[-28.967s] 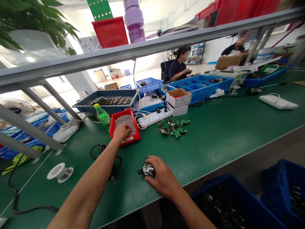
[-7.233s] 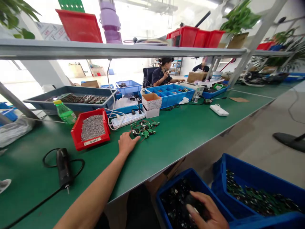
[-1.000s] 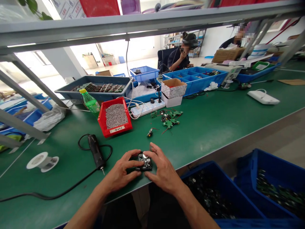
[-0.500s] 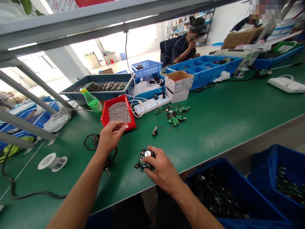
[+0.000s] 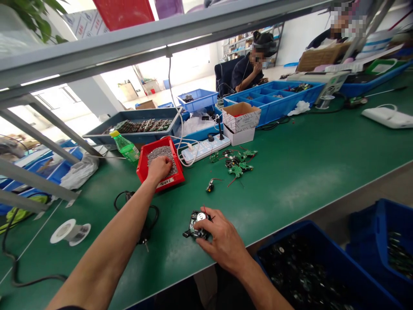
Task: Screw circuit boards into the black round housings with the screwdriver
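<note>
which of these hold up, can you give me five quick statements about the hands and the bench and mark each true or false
1. The left hand is in the red bin of small metal pieces. True.
2. The right hand holds the green bottle. False: it holds a black assembly.
3. The green bottle has a yellow cap. True.
4. The green circuit boards are piled inside the carton. False: they lie on the green table.
5. The black power tool is fully in view. False: the left forearm hides part of it.
</note>
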Available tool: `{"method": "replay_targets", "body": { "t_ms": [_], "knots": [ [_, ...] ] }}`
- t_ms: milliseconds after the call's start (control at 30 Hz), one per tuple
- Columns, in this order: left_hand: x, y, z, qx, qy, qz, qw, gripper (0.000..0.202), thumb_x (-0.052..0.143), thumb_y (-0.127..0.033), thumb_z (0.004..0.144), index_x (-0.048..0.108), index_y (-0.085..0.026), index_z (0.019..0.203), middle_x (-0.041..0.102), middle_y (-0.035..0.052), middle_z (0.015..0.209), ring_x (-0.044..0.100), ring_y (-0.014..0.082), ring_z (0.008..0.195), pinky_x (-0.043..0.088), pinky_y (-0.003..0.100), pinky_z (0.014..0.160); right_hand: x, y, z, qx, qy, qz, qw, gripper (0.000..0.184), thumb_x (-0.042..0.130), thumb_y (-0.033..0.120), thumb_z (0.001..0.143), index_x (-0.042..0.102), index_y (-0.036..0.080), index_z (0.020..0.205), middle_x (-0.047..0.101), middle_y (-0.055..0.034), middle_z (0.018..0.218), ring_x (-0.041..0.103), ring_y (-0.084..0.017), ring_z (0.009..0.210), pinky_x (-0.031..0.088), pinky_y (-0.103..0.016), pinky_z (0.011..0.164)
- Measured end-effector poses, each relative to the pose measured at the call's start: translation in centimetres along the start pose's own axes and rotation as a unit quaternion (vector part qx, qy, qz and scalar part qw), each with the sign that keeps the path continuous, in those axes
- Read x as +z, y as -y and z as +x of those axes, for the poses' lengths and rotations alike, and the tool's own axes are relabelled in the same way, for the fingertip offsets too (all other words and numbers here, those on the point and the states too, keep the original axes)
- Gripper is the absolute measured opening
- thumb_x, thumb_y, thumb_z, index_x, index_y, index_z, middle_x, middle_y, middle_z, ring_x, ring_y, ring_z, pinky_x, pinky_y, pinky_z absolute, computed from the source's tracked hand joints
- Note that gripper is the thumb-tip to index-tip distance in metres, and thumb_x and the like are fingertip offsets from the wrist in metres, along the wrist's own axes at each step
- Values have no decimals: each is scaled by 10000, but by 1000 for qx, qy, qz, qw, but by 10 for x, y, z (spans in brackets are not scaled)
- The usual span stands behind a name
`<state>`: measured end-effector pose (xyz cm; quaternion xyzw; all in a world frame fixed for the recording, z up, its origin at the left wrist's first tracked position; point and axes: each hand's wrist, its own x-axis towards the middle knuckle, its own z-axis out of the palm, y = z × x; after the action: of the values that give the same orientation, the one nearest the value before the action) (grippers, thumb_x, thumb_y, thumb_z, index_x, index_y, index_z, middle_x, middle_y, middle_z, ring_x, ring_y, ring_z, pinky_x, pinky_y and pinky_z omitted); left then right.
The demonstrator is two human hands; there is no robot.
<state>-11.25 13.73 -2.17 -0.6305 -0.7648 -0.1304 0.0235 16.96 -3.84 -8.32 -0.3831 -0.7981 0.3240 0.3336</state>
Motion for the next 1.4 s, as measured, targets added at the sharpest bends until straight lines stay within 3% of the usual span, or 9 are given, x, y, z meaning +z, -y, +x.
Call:
{"method": "replay_targets", "body": {
  "t_ms": [200, 400, 600, 700, 800, 967, 1167, 1400],
  "knots": [
    [3, 3, 3, -7, 3, -17, 1000, 318, 561, -385, 847, 725, -223, 1064, 740, 79, 999, 651, 242, 878, 469, 313, 776, 0, 3, 1, 4, 2, 4, 1000, 346, 743, 129, 740, 684, 290, 1041, 574, -77, 1305, 498, -251, 1276, 433, -405, 1039],
    [9, 0, 2, -23, -6, -30, 999, 234, 550, -300, 827, 743, -225, 934, 742, 78, 978, 657, 253, 893, 471, 321, 783, 0, 4, 2, 14, 4, 4, 1000, 351, 738, 121, 730, 682, 288, 1034, 574, -72, 1314, 498, -254, 1278, 430, -408, 1040],
    [5, -1, 2, -22, 2, -56, 998, 314, 561, -357, 846, 723, -244, 1091, 745, 63, 1005, 658, 239, 927, 471, 304, 816, 0, 7, 2, 25, 16, 8, 1000, 347, 712, 118, 731, 683, 290, 1031, 578, -69, 1318, 487, -248, 1296, 423, -404, 1050],
    [4, -1, 2, -34, 14, -63, 997, 249, 598, -340, 836, 742, -252, 1019, 747, 52, 972, 660, 226, 910, 475, 292, 782, -1, 9, 2, 39, 25, 6, 999, 355, 691, 113, 734, 684, 294, 1039, 562, -73, 1350, 468, -251, 1321, 403, -413, 1073],
    [6, -3, -1, -48, 12, -66, 997, 201, 595, -333, 867, 728, -232, 979, 733, 57, 972, 656, 220, 911, 490, 328, 806, -1, 10, 3, 48, 37, 2, 998, 351, 667, 116, 741, 688, 298, 1039, 550, -75, 1371, 455, -254, 1336, 396, -419, 1080],
    [4, -6, -5, -45, 15, -76, 996, 295, 570, -402, 933, 652, -146, 1056, 676, 81, 1044, 637, 215, 972, 507, 440, 895, 0, 9, 4, 51, 42, -2, 998, 348, 635, 122, 738, 690, 303, 1030, 548, -68, 1380, 447, -246, 1349, 397, -410, 1081],
    [-5, -6, -7, -28, 34, -109, 993, 272, 596, -371, 927, 641, -154, 1085, 651, 87, 1117, 626, 217, 1015, 516, 446, 913, 0, 13, 7, 65, 42, -6, 997, 344, 619, 133, 725, 697, 301, 1015, 547, -56, 1391, 474, -256, 1329, 412, -410, 1072],
    [-14, -11, -18, -76, -28, -202, 976, 225, 626, -357, 899, 685, -154, 974, 696, 68, 998, 646, 202, 935, 516, 424, 881, 4, 10, 7, 59, 28, -4, 998, 339, 628, 132, 705, 712, 302, 986, 556, -54, 1383, 490, -269, 1312, 416, -421, 1059]
  ]
}}
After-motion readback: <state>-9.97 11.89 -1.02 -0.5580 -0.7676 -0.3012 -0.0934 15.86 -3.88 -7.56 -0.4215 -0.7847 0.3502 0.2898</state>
